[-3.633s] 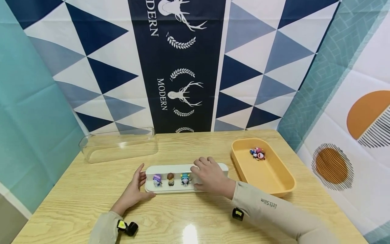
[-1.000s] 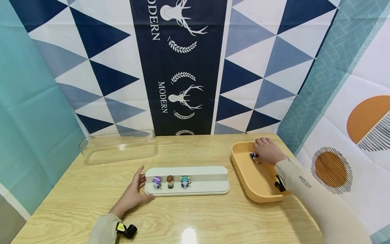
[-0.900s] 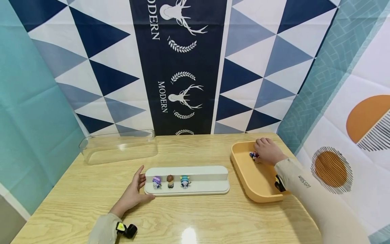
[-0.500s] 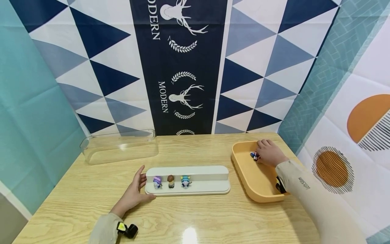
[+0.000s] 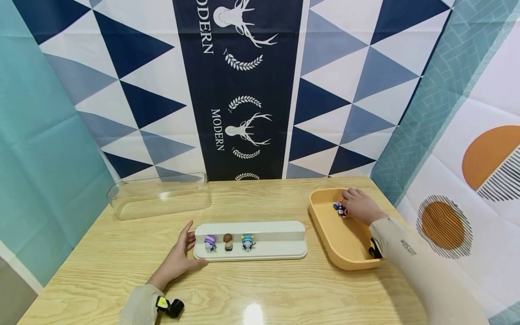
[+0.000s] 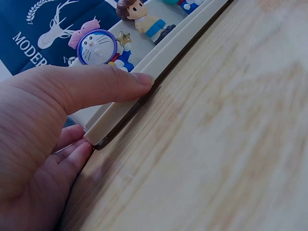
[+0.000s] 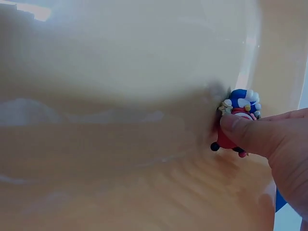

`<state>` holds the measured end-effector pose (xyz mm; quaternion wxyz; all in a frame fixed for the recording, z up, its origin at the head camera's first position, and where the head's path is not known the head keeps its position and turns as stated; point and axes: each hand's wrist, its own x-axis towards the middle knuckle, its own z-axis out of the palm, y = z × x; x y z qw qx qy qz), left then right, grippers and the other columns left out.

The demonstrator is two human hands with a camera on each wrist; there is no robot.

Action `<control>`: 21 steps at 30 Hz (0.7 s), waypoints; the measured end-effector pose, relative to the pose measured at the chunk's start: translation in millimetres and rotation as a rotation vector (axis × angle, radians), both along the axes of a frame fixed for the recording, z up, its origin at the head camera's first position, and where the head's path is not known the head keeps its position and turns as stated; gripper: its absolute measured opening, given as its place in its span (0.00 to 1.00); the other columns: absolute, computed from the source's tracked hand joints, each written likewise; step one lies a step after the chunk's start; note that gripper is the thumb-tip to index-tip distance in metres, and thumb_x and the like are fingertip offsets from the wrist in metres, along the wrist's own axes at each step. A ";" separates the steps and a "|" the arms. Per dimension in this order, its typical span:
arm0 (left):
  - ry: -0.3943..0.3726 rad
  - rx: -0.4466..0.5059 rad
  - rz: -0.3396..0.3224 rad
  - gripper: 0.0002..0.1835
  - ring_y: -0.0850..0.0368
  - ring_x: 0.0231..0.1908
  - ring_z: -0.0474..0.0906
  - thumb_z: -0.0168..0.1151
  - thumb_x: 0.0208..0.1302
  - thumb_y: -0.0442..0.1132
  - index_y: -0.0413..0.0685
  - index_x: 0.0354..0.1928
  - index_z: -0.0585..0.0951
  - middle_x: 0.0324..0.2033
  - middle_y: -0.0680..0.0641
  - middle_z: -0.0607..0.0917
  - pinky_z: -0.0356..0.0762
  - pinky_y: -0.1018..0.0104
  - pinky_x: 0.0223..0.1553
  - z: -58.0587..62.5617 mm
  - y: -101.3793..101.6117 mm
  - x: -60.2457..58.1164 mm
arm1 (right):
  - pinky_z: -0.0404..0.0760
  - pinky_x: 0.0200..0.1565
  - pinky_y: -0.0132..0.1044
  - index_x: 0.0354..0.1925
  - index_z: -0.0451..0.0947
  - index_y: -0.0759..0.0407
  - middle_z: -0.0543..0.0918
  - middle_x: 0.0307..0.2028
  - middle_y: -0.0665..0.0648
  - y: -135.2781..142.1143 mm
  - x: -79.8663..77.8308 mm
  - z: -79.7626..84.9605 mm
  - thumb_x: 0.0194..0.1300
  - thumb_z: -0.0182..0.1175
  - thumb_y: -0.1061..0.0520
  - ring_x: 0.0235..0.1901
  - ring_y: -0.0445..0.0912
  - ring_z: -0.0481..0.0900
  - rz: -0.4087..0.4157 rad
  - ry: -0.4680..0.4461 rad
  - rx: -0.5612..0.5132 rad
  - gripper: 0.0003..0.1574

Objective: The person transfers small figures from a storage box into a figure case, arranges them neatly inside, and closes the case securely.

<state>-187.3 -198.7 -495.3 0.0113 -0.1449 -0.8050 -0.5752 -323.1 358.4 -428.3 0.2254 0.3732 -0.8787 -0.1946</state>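
Note:
A long white display stand (image 5: 280, 248) lies at mid-table, with three small figurines upright on its left half: one with a purple top (image 5: 209, 242), one brown-haired (image 5: 228, 242), one with a teal top (image 5: 247, 242). My left hand (image 5: 178, 258) holds the stand's left end. In the left wrist view the thumb (image 6: 110, 86) presses along the front rim, other fingers round the corner. Inside the yellow bin (image 5: 339, 253), my right hand (image 5: 362, 207) pinches a red-and-blue figurine (image 7: 237, 113), partly covered by the thumb. Blue-and-white figurine parts (image 5: 338, 207) show beside the fingertips.
A clear plastic cover (image 5: 162, 203) stands at the table's back left, near the patterned wall cloth (image 5: 243, 153). The yellow bin is right of the stand, with raised walls round the right hand. Wooden tabletop (image 5: 227, 293) extends in front of the stand.
My right hand has gone from the stand's right part over to the bin and among its figurines. Lately its fingers shift slightly there. My left hand keeps its place at the stand.

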 end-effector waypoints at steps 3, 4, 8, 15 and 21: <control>0.004 0.005 0.000 0.67 0.32 0.64 0.64 0.79 0.45 0.26 0.36 0.78 0.39 0.63 0.28 0.67 0.63 0.75 0.64 -0.5 0.0 0.1 | 0.76 0.42 0.47 0.30 0.81 0.63 0.72 0.32 0.58 -1.1 0.3 0.6 0.49 0.73 0.61 0.37 0.55 0.69 0.010 -0.002 0.005 0.10; 0.004 0.005 -0.002 0.67 0.32 0.64 0.64 0.79 0.45 0.26 0.36 0.78 0.39 0.63 0.28 0.66 0.63 0.78 0.63 -0.9 0.0 0.0 | 0.76 0.42 0.47 0.31 0.81 0.63 0.73 0.32 0.58 -1.4 0.3 1.1 0.51 0.72 0.62 0.36 0.55 0.69 0.008 -0.008 0.007 0.09; -0.002 0.010 -0.004 0.67 0.32 0.65 0.64 0.79 0.45 0.26 0.37 0.78 0.39 0.63 0.28 0.66 0.62 0.78 0.62 -0.9 0.3 0.1 | 0.77 0.41 0.47 0.32 0.80 0.65 0.75 0.31 0.58 -2.3 -1.0 4.8 0.53 0.70 0.66 0.36 0.54 0.69 -0.003 -0.062 -0.014 0.08; 0.025 0.013 -0.009 0.66 0.31 0.64 0.64 0.78 0.46 0.25 0.36 0.78 0.39 0.62 0.28 0.66 0.58 0.42 0.68 3.8 1.5 1.7 | 0.75 0.35 0.43 0.28 0.75 0.61 0.75 0.25 0.53 -6.5 0.2 12.6 0.52 0.74 0.65 0.31 0.52 0.68 0.004 -0.170 -0.163 0.14; 0.024 0.002 -0.007 0.66 0.31 0.64 0.65 0.78 0.47 0.25 0.36 0.78 0.39 0.62 0.28 0.67 0.63 0.50 0.68 2.9 1.1 2.1 | 0.76 0.34 0.45 0.27 0.75 0.59 0.74 0.24 0.51 -13.5 7.7 23.1 0.53 0.74 0.64 0.31 0.50 0.69 -0.030 -0.292 -0.313 0.14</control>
